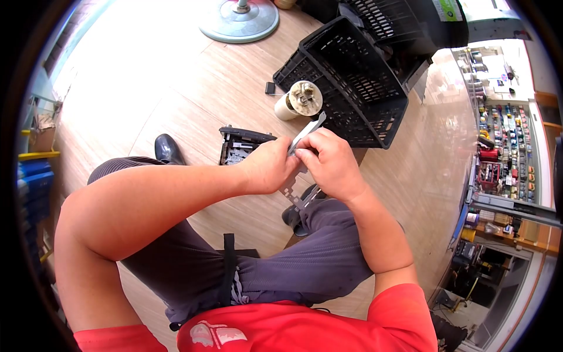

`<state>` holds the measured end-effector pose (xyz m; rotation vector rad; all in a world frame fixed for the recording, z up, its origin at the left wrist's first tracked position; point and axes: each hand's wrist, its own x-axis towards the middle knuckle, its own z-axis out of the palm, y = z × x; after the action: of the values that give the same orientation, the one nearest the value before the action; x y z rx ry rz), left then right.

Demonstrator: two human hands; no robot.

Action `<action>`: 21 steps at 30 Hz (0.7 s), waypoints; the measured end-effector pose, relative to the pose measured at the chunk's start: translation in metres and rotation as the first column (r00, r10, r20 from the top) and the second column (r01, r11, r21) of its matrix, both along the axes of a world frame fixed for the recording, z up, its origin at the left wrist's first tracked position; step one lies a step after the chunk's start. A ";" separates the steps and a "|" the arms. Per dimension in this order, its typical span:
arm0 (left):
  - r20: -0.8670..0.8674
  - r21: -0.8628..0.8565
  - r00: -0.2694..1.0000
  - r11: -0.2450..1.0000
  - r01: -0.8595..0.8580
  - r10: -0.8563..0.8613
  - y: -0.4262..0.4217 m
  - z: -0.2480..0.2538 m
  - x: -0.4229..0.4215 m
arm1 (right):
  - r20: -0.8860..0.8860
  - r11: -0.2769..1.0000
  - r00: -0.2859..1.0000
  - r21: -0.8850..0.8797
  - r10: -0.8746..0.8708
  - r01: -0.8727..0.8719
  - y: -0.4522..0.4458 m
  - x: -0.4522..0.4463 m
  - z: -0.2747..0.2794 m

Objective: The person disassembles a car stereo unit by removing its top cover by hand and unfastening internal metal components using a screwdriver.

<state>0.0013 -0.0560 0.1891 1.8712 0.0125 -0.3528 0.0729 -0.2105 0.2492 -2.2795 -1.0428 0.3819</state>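
Observation:
Above my lap, my left hand (268,166) and my right hand (332,164) are both closed on a thin grey metal plate with cut-outs (291,196). Its pale, narrow upper end (309,129) sticks out past my fingers, while the perforated lower part hangs beneath them. My hands hide its middle. Just beyond my left hand, a black housing with exposed inner parts (239,146) lies on the floor. Farther out stands a cream cylindrical unit with a round top (299,101), which looks like a fuel pump module.
Black plastic crates (352,82) stand on the floor ahead to the right. A round grey stand base (239,20) is at the far side. Blue bins (36,188) line the left edge. Shelves of small goods (509,152) stand at right. My shoe (169,149) rests near the housing.

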 end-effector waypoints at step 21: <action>-0.180 -0.150 0.983 0.989 0.006 -0.033 0.006 0.018 0.000 | -0.116 0.989 0.988 0.090 -0.106 0.116 0.001 -0.001 0.006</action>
<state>0.0013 -0.0502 0.2069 1.6876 0.0893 -0.5240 0.0722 -0.2097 0.2551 -2.1929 -0.8564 0.3983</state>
